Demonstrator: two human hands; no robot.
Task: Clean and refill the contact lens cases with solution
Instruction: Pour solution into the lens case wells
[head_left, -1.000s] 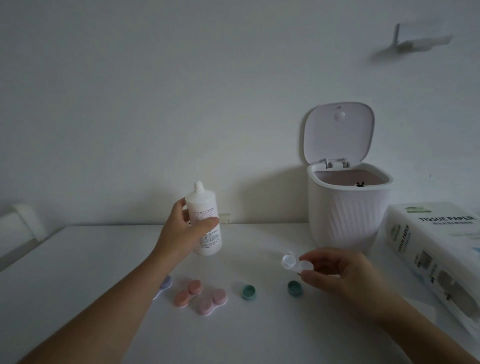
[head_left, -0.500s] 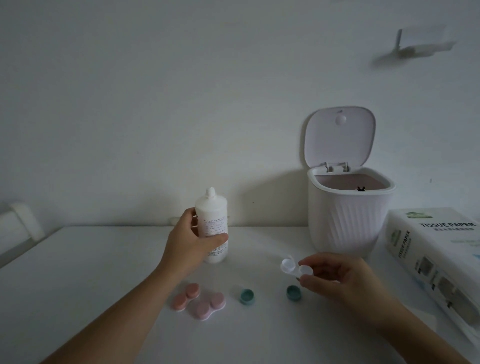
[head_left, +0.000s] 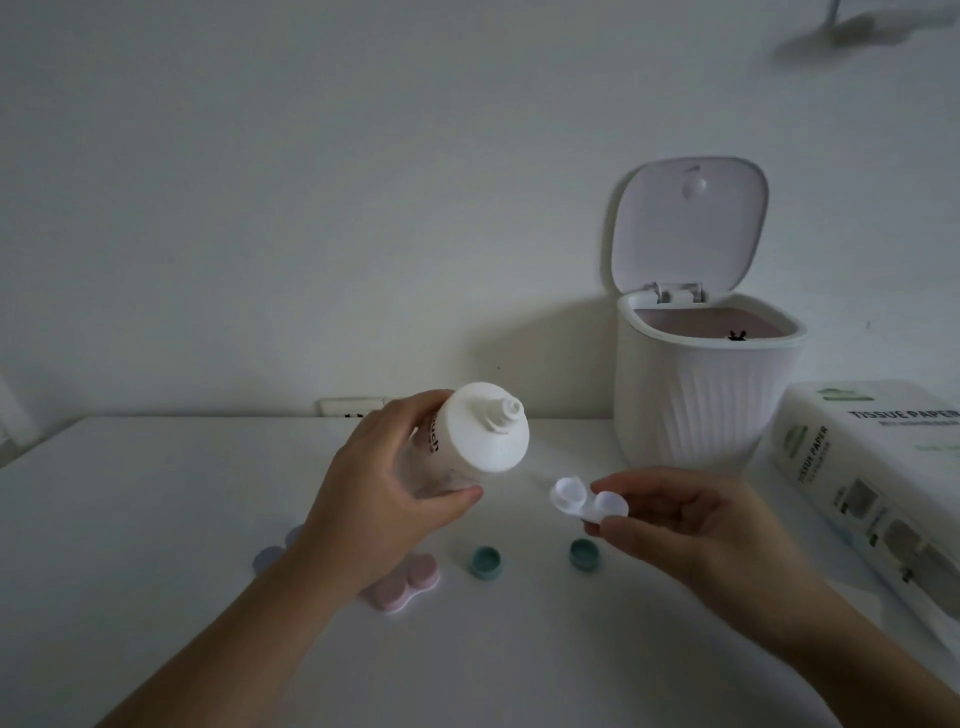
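The left hand (head_left: 384, 499) grips a white solution bottle (head_left: 467, 441) round its body, fingers and thumb curled about it, the bottle tipped so that its uncapped nozzle points toward the viewer and to the right. The right hand (head_left: 691, 525) pinches a white lens case (head_left: 584, 499) between thumb and fingers at its right well; both wells are uncovered and the case is held above the table (head_left: 156, 519), just beside the bottle's nozzle but apart from it. On the table below lie two teal caps (head_left: 485, 561), apart from each other. A pink lens case (head_left: 410, 584), closed, is partly covered by the left wrist, and a lilac lens case (head_left: 272, 553) shows at the wrist's far side, mostly hidden. Behind stands a white ribbed bin (head_left: 701, 405) with its lid raised. A pack of tissue paper (head_left: 872, 483) lies at the right edge.
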